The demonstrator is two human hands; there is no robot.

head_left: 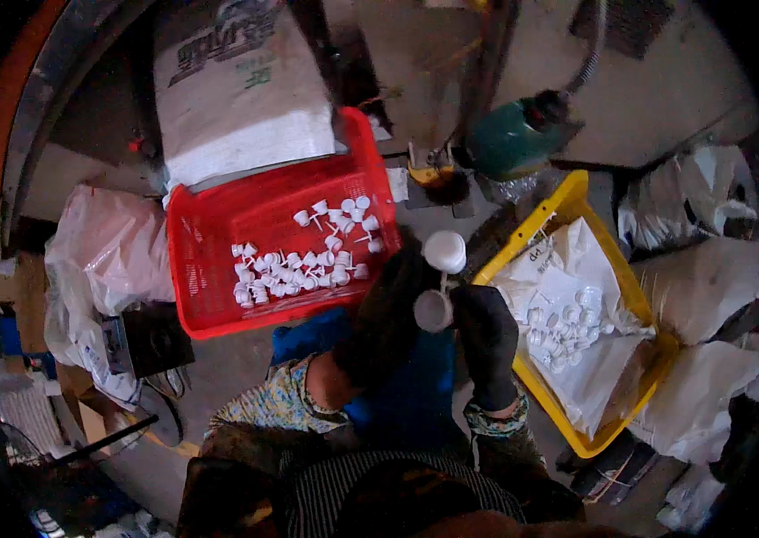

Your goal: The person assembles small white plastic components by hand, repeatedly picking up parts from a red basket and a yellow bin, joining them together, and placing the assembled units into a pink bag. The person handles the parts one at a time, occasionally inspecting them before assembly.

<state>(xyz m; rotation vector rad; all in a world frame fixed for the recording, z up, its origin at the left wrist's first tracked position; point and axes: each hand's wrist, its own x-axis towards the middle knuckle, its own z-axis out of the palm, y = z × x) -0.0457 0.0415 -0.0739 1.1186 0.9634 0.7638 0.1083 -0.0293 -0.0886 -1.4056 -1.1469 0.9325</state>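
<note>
Floor (pixel 229 354): red plastic crate (pixel 184 278), yellow plastic crate (pixel 538 217).
White plastic caps (pixel 446 252): likely light, stiff; grip rims.
Left hand (pixel 388 303), right hand (pixel 489 342): caps held between; closure unclear.

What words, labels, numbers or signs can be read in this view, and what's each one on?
I don't copy print; here is where it stands.
White sack: large dark lettering and smaller green marks, too blurred to read surely.
White liner in the yellow crate: small dark lettering, too blurred.
White bag at left: bluish marks, possibly print, too blurred.
</note>
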